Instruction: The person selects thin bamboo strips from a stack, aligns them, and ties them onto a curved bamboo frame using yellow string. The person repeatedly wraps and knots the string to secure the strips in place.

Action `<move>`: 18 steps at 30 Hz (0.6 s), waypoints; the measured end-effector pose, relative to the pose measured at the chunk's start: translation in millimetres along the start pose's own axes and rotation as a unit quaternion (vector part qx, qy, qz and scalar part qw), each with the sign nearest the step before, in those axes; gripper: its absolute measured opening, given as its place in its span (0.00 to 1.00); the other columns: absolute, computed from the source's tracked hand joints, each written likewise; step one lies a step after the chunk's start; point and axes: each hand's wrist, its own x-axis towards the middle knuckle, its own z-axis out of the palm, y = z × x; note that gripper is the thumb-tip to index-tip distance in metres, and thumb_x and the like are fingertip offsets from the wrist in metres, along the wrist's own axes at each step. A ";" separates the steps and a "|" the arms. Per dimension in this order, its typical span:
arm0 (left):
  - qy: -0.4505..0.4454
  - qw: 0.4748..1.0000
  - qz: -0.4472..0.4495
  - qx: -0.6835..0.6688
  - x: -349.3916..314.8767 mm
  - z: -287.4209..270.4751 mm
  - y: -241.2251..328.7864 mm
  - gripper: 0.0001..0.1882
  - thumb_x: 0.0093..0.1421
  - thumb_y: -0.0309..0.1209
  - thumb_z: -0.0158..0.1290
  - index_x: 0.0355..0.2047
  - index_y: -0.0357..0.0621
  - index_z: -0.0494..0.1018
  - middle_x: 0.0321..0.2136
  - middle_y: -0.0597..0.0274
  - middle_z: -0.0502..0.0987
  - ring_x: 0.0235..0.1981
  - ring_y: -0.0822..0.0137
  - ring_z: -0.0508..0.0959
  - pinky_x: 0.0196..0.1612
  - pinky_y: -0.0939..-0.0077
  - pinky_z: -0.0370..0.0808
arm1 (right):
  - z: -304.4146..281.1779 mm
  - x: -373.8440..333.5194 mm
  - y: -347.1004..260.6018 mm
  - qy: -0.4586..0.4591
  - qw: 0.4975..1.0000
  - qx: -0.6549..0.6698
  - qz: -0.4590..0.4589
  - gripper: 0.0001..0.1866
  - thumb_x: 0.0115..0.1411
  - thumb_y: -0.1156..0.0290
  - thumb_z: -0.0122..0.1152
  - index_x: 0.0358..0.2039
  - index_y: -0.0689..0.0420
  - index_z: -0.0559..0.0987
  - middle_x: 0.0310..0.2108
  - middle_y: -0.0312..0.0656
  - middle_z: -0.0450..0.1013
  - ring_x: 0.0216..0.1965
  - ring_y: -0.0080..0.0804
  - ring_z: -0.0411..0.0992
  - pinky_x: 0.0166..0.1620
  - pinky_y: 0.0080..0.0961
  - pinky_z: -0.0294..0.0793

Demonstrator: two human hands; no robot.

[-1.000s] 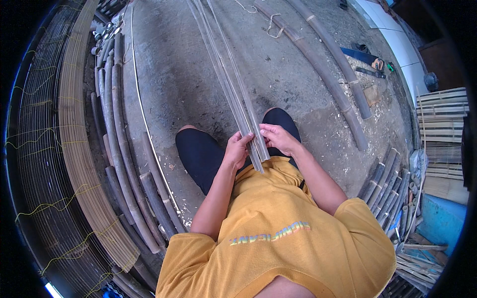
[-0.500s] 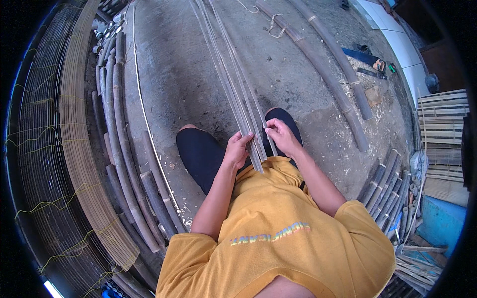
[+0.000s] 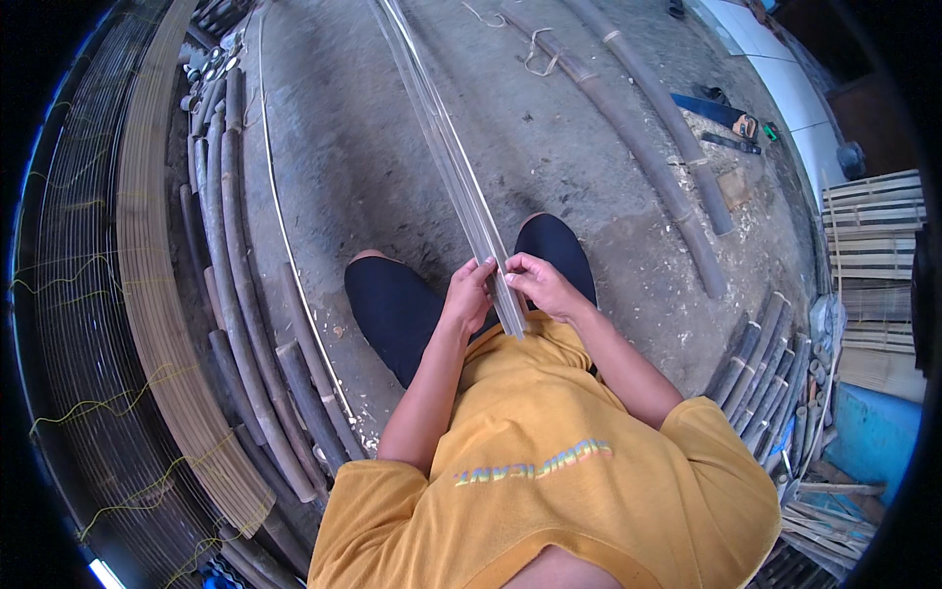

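Observation:
Long thin bamboo strips (image 3: 453, 182) run from my lap away over the floor, gathered in a narrow bundle whose near ends lie by my shirt. My left hand (image 3: 472, 293) is closed around the bundle from its left side, thumb on top. From the right, my right hand (image 3: 542, 285) pinches at the strips' right edge, thumb and forefinger together close to the left fingertips. Which strips each finger touches is too fine to make out. The bundle slants up and to the left between my knees.
Bamboo poles (image 3: 250, 236) lie stacked at left beside a tied slat blind (image 3: 147, 226). Two long poles (image 3: 638, 147) rest on the floor at right, near a handsaw (image 3: 721, 113). Cut bamboo pieces (image 3: 756, 373) and slatted panels (image 3: 873, 255) stand farther right.
My right hand has moved left, bringing the strip it held apart in against the others. The spread strips now lie close together. My left hand stays nearly in place.

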 end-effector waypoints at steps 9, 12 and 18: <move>0.014 1.000 0.003 0.016 -6.5 2.6 7.1 0.09 0.71 0.34 0.49 0.42 0.43 0.75 0.33 0.66 0.78 0.34 0.72 0.79 0.41 0.70 0.78 | -7.2 -6.1 -11.3 -0.046 0.997 -0.001 0.062 0.08 0.70 0.71 0.54 0.46 0.58 0.77 0.36 0.30 0.73 0.37 0.17 0.70 0.39 0.20 0.73; 0.015 1.000 0.007 0.020 -6.9 2.4 6.8 0.10 0.71 0.34 0.49 0.42 0.43 0.75 0.32 0.67 0.78 0.33 0.73 0.79 0.41 0.71 0.78 | -8.8 -6.8 -3.0 -0.047 0.994 0.049 0.087 0.07 0.70 0.72 0.53 0.45 0.58 0.77 0.35 0.30 0.73 0.36 0.16 0.70 0.39 0.19 0.74; 0.020 0.999 0.015 0.021 -9.1 2.6 8.2 0.11 0.71 0.36 0.49 0.41 0.43 0.77 0.30 0.69 0.79 0.29 0.75 0.77 0.36 0.74 0.77 | 0.1 -7.1 -2.1 -0.027 0.985 0.135 0.103 0.06 0.69 0.72 0.54 0.43 0.57 0.77 0.35 0.31 0.73 0.35 0.16 0.72 0.37 0.17 0.74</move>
